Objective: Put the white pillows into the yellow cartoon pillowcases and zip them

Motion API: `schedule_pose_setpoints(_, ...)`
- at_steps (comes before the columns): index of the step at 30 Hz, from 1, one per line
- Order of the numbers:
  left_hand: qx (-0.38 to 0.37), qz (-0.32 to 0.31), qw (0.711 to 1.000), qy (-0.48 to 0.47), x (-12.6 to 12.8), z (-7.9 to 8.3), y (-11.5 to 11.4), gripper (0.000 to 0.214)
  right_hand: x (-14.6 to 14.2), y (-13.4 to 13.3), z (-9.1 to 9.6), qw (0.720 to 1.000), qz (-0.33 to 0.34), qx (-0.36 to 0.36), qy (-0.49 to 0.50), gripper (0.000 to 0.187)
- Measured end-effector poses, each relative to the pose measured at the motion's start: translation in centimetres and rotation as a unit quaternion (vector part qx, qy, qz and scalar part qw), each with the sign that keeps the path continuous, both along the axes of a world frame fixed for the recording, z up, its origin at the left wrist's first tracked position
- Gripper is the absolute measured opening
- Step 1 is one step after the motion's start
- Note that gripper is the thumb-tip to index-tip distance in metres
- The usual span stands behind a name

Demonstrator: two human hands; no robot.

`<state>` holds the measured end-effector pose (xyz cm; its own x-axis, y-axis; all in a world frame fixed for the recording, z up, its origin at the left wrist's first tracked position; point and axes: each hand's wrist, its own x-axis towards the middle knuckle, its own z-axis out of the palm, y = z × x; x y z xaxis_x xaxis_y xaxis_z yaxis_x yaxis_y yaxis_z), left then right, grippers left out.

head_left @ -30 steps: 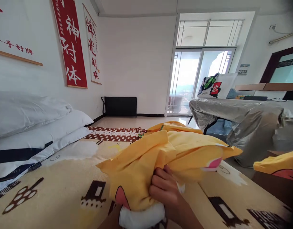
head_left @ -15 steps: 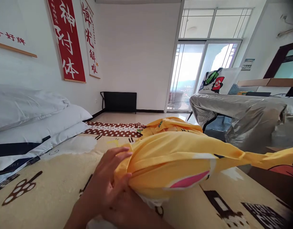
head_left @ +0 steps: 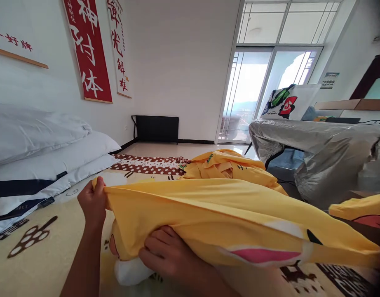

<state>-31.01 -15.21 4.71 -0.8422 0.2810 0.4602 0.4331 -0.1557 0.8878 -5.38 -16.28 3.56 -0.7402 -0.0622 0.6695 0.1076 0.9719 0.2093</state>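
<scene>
Cloth [head_left: 214, 210], yellow with a pink-and-white print on its lower right part, stretches across the near part of the bed [head_left: 62, 239] and out toward the right edge, where its end blurs at the side of the view. The left hand [head_left: 92, 203] is clamped on the cloth's upper left corner, a bit of yellow poking out above the fingers. The right hand [head_left: 171, 252] is lower, well to the right of it, with curled fingers touching the lower side of the cloth; the fingertips are hidden, so I cannot tell whether that grip has closed on a fold. A long crease runs rightward from the left hand across the cloth.

Below the left hand, a soft white bulge [head_left: 131, 271] shows under the cloth, just beside the right hand.

Crumpled yellow fabric [head_left: 230, 163] lies toward the far edge of the bed, to the right of a brown polka-dot border [head_left: 149, 165]. White pillows [head_left: 54, 154] are stacked along the left edge. Past the right edge is another yellow piece [head_left: 361, 207] with a red print. Beyond the far edge, a black panel [head_left: 157, 128] stands near the wall.
</scene>
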Motion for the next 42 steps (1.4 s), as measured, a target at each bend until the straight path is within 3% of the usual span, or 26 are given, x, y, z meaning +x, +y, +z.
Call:
schedule_pose_setpoints(4,-0.028,-0.094,0.994,-0.044,-1.1,-2.5,2.7,0.034,2.2,1.1,1.4,0.997,-0.063,-0.013,0.052,0.023)
schedule_pose_setpoints(7,-0.052,-0.136,0.989,-0.029,-0.7,-2.6,3.3,0.035,4.1,3.2,1.9,0.981,-0.131,0.015,0.14,0.027)
schedule_pose_setpoints(9,-0.044,-0.108,0.993,0.004,0.2,-1.5,2.6,0.04,5.1,5.1,1.9,0.956,-0.188,0.041,0.222,0.028)
schedule_pose_setpoints(12,0.031,0.002,0.989,0.147,2.9,1.0,0.2,0.04,6.2,8.1,1.1,0.928,-0.233,0.035,0.288,0.03)
schedule_pose_setpoints(13,0.059,0.012,0.975,0.214,4.1,1.8,-0.8,0.032,6.6,8.9,0.8,0.932,-0.23,0.02,0.281,0.032)
schedule_pose_setpoints(14,0.071,-0.015,0.956,0.286,5.3,2.5,-1.7,0.024,7.0,9.6,0.5,0.938,-0.223,0.004,0.267,0.034)
schedule_pose_setpoints(16,0.039,-0.115,0.908,0.402,7.4,3.2,-2.8,0.024,7.7,10.7,0.1,0.945,-0.221,-0.022,0.241,0.041)
schedule_pose_setpoints(19,-0.082,-0.196,0.842,0.496,9.3,2.6,-2.2,0.039,8.5,11.0,-0.1,0.944,-0.247,-0.034,0.216,0.052)
schedule_pose_setpoints(21,-0.153,-0.2,0.83,0.497,9.4,1.4,-0.7,0.04,8.4,10.8,-0.1,0.947,-0.274,-0.04,0.163,0.062)
schedule_pose_setpoints(24,-0.204,-0.208,0.85,0.44,8.6,0.0,1.4,0.036,7.6,10.7,-0.5,0.937,-0.329,-0.023,0.118,0.07)
schedule_pose_setpoints(27,-0.217,-0.223,0.867,0.388,7.6,-0.3,2.0,0.034,7.2,11.7,-1.6,0.906,-0.37,0.007,0.205,0.068)
schedule_pose_setpoints(32,-0.284,-0.167,0.892,0.31,6.2,-0.2,2.1,0.041,8.8,14.4,-3.4,0.799,-0.434,0.008,0.416,0.048)
schedule_pose_setpoints(34,-0.313,-0.176,0.883,0.3,5.8,-0.7,2.6,0.033,9.4,14.9,-3.6,0.777,-0.447,-0.005,0.443,0.039)
schedule_pose_setpoints(37,-0.324,-0.179,0.87,0.327,5.8,-1.5,3.4,0.017,9.6,14.5,-2.8,0.778,-0.418,-0.047,0.468,0.031)
schedule_pose_setpoints(39,-0.307,-0.151,0.875,0.343,6.2,-1.9,3.6,0.017,9.6,13.4,-1.8,0.784,-0.358,-0.105,0.496,0.028)
schedule_pose_setpoints(42,-0.174,-0.037,0.917,0.356,6.7,-1.7,2.7,0.015,9.8,10.6,0.3,0.76,-0.242,-0.203,0.568,0.024)
